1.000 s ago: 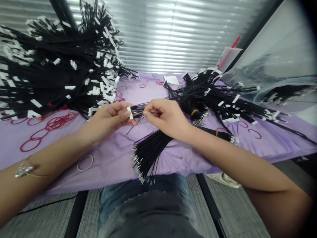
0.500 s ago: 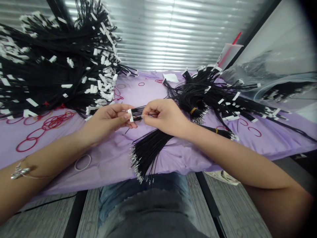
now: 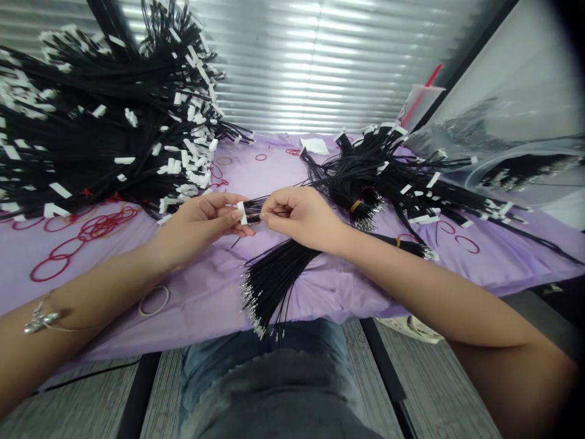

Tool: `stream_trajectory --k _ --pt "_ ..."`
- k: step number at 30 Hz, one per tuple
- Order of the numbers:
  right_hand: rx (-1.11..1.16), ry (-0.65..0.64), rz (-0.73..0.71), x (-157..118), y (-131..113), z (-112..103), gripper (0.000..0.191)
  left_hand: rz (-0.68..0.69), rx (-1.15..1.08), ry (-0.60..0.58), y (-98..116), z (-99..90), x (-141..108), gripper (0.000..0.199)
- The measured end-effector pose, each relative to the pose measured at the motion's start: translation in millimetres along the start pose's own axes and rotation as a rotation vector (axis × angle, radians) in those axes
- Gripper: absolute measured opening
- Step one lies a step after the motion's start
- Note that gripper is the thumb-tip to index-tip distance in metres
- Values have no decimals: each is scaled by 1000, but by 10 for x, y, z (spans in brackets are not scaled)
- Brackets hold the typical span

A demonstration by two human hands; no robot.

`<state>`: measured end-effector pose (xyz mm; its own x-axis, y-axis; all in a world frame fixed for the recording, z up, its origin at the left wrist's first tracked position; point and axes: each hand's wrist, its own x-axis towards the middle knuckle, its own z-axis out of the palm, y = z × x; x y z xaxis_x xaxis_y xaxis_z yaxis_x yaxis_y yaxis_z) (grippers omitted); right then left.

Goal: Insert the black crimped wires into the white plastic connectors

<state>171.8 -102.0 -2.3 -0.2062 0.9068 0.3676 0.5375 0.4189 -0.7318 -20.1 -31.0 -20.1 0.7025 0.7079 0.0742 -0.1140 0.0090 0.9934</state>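
Observation:
Between thumb and fingers, my left hand [image 3: 212,219] pinches a white connector [image 3: 242,213] with a row of black wires [image 3: 256,207] running out to the right. My right hand [image 3: 299,216] is closed at those wires, its thumb and forefinger pressed together just right of the connector; the exact wire in the pinch is too small to make out. Under my right hand a fanned bundle of black wires [image 3: 278,271] with metal terminals at the tips lies toward the table's front edge. A yellow band ties its other end.
A tall heap of black wires with white connectors [image 3: 105,122] fills the left. More wired connectors [image 3: 402,164] lie at right, beside a clear plastic bag [image 3: 516,146] and a cup with a red straw [image 3: 420,103]. Red rubber bands [image 3: 98,228] are scattered on the purple cloth [image 3: 196,305].
Almost nothing differs. Both hands stay at the connector and its wires, and the view has shifted very slightly.

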Motion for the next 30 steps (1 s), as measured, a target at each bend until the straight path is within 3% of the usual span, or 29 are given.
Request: stream_trajectory --k 5,11,13,17,19,22,25,28,30 --pt "-54 102 -29 6 61 106 16 -20 54 57 6 0 2 29" --pt "-141 122 -45 5 48 174 18 -43 19 79 15 16 6 29" --pt "-324 155 -122 -13 -11 162 21 -39 -14 101 24 10 35 29" --pt "-658 252 -421 -55 -88 169 29 55 -91 179 27 -38 139 24" --pt "-712 101 -465 -28 -53 192 29 68 -80 185 4 -84 195 25" --pt "-700 -216 -361 111 61 216 24 67 -10 160 -48 -163 261 29" --pt "-602 -453 -314 272 159 216 21 62 27 196 -92 -213 290 31" --pt "-543 -556 -304 321 177 188 18 74 8 250 -113 -232 291 34" --pt "-525 -543 -284 279 124 135 20 79 6 247 -113 -231 280 36"
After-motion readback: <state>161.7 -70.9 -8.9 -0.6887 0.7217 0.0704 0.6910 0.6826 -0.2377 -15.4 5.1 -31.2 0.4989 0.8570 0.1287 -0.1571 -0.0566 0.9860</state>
